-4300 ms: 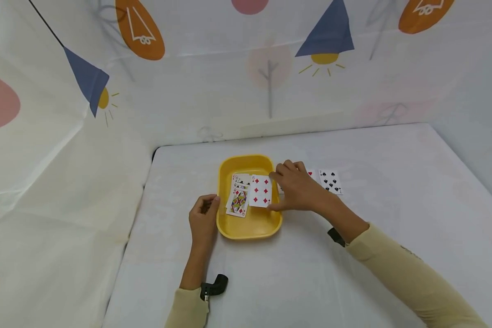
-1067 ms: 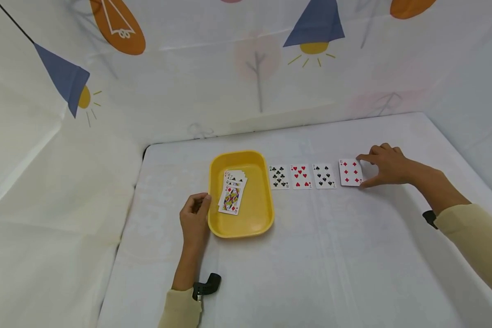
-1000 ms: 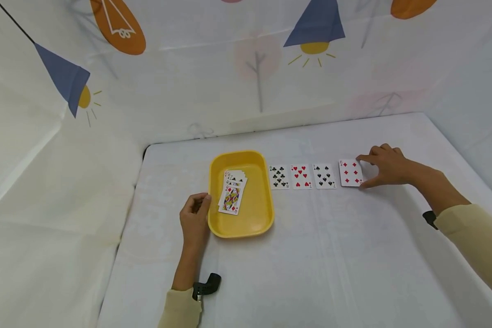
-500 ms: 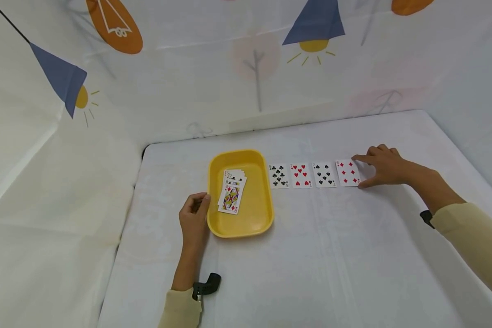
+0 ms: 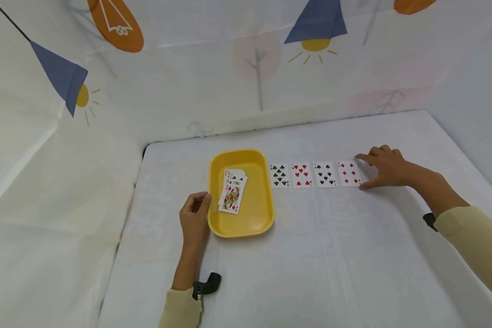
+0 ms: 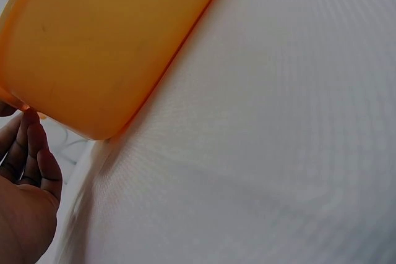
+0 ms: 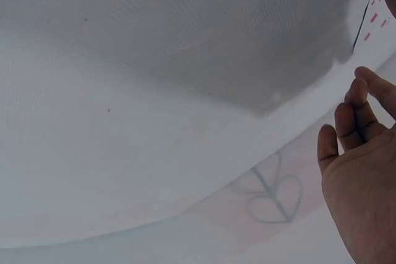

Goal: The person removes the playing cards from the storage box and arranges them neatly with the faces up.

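My left hand (image 5: 194,218) holds the left rim of a yellow plastic tray (image 5: 256,218), its fingertips at the rim in the left wrist view. Inside the tray, at the left, lies a fanned pile of playing cards, a queen of diamonds (image 5: 231,199) on top. At the right end of a row, the six of diamonds (image 5: 348,173) lies face up. My right hand (image 5: 387,167) spans its right side, thumb at the near corner and index finger by the far corner. In the right wrist view a small gap shows between the index fingertip and the card (image 7: 374,20).
Right of the tray, the eight of clubs (image 5: 279,176), seven of hearts (image 5: 302,176) and seven of spades (image 5: 325,175) lie in line on the white table (image 5: 303,273). A white printed curtain (image 5: 213,91) hangs behind and at the left.
The right hand took the six of diamonds from the tray to the row's right end. It then slid the card left, closer to the seven of spades. The left hand stays at the tray.
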The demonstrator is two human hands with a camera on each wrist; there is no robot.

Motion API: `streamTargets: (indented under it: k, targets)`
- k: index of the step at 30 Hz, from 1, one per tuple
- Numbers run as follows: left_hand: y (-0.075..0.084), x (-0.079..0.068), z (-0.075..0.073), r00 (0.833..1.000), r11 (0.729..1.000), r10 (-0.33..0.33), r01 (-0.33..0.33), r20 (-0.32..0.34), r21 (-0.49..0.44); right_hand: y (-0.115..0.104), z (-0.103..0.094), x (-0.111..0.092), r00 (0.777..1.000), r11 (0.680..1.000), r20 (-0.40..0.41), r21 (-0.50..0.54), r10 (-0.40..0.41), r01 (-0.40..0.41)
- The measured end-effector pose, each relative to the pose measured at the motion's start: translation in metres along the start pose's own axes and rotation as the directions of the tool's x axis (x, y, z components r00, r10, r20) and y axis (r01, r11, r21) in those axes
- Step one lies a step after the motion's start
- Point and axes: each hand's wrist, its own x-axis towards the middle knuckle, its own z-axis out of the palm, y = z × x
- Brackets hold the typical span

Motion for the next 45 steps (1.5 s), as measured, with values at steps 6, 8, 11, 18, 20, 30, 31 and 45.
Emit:
streamTargets:
  k: [6, 8, 11, 18, 20, 30, 31, 45]
  targets:
    - [-0.001, 0.001, -0.001, 1.0, 1.0, 0.004, -0.004, 0.002, -0.001, -0.007, 0.001, 0.001, 0.999, 0.999, -0.037, 0.035, 0.027, -0.025]
    - [0.0, 0.001, -0.001, 1.0, 1.0, 0.004, -0.004, 0.004, -0.002, -0.012, 0.002, 0.001, 0.998, 0.997, -0.048, 0.063, 0.04, -0.037]
    - [0.0, 0.001, -0.001, 1.0, 1.0, 0.001, -0.001, 0.01, -0.011, -0.022, 0.004, 0.002, 0.997, 0.995, -0.061, 0.092, 0.049, -0.044]
    - [0.0, 0.002, -0.001, 1.0, 1.0, -0.005, 0.005, 0.015, -0.019, -0.051, 0.007, 0.008, 0.993, 0.996, -0.12, 0.086, 0.001, 0.009]
    - [0.0, 0.002, -0.002, 1.0, 1.0, -0.007, 0.007, 0.015, -0.018, -0.059, 0.007, 0.01, 0.99, 0.996, -0.138, 0.088, -0.018, 0.031]
    - [-0.001, 0.003, -0.001, 0.999, 0.999, -0.034, 0.034, 0.022, -0.028, -0.097, 0.01, 0.019, 0.978, 0.983, -0.18, 0.136, -0.101, 0.126]
    - [-0.001, 0.003, 0.0, 0.999, 0.999, -0.032, 0.033, 0.02, -0.027, -0.1, 0.011, 0.02, 0.976, 0.981, -0.186, 0.138, -0.11, 0.137]
    - [0.037, -0.009, -0.001, 0.999, 0.999, -0.034, 0.035, 0.04, -0.005, -0.151, 0.008, 0.034, 0.936, 0.948, -0.267, 0.154, -0.23, 0.278]
